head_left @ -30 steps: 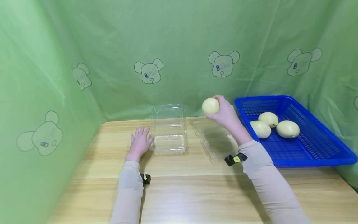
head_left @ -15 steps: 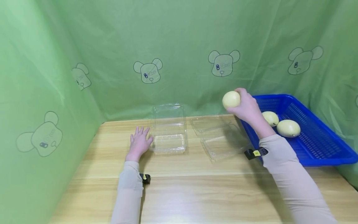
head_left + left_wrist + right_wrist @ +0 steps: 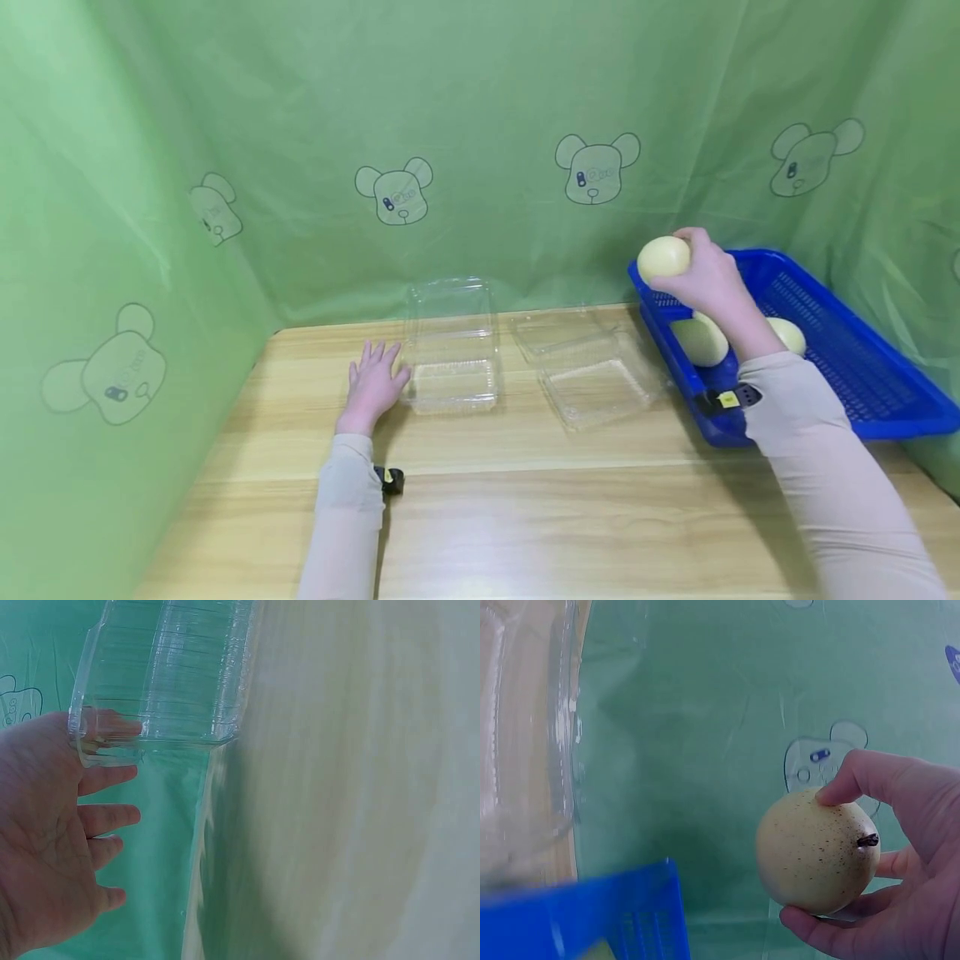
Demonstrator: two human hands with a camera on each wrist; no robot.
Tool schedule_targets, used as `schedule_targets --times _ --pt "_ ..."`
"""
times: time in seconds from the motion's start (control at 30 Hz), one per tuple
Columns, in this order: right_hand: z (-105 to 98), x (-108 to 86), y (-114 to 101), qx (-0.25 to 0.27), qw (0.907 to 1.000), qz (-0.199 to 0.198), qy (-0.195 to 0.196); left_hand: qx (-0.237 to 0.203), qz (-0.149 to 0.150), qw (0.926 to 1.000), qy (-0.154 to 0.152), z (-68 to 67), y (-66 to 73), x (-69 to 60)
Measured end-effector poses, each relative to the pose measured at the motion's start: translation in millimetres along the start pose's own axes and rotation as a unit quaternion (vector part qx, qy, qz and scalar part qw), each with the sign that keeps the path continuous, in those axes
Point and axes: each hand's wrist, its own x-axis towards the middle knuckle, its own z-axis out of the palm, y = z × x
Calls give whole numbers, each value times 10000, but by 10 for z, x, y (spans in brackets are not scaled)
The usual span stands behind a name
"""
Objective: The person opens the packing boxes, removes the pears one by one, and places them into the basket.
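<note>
A pale yellow pear point(image 3: 663, 257) with brown speckles and a short dark stem is gripped between the thumb and fingers of my right hand point(image 3: 708, 275). That hand is raised above the left back corner of a blue plastic basket point(image 3: 888, 392). Inside the basket lie more pears, one pear point(image 3: 701, 340) near its left wall and another point(image 3: 789, 335) partly behind my forearm. My left hand point(image 3: 372, 385), fingers spread and straight, is at the left side of a clear plastic clamshell box point(image 3: 453, 385); in the left wrist view its thumb side overlaps the box point(image 3: 165, 675).
A second clear clamshell box point(image 3: 600, 392) lies open on the wooden table point(image 3: 480, 525), between the first box and the basket. Green curtain point(image 3: 495, 83) with bear-head prints hangs behind and at both sides.
My right hand has carried the pear rightward, from above the second clear box to over the basket's left back corner. My left hand has stayed in place beside the first box.
</note>
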Motion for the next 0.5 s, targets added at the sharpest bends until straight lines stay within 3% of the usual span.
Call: schedule_targets --times 0.5 --pt "-89 183 447 61 9996 280 -81 31 -37 10000 -50 14 -8 4"
